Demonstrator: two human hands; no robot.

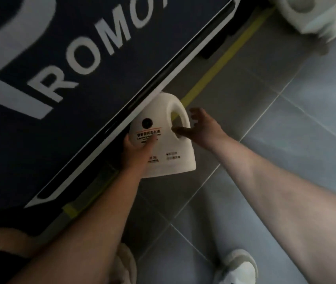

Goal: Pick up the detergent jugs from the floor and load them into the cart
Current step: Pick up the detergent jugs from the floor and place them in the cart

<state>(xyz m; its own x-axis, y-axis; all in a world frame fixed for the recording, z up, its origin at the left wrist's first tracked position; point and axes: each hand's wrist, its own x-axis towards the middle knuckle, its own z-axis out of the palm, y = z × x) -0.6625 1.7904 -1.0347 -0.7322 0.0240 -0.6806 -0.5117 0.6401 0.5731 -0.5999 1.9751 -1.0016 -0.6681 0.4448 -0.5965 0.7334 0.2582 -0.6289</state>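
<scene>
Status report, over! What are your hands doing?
Left grip holds white detergent jug. Right grip open at its handle. Navy panel edge hides jug's top; second jug beyond.

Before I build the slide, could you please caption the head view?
Left hand grips a white detergent jug beside a lettered blue panel; open right hand at its handle.

Grey tiled floor (298, 144), yellow tape line (224, 58), navy panel (19, 160) with white lettering, dim light.

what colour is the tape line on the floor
Yellow; the tape line shows best in the head view.
</scene>
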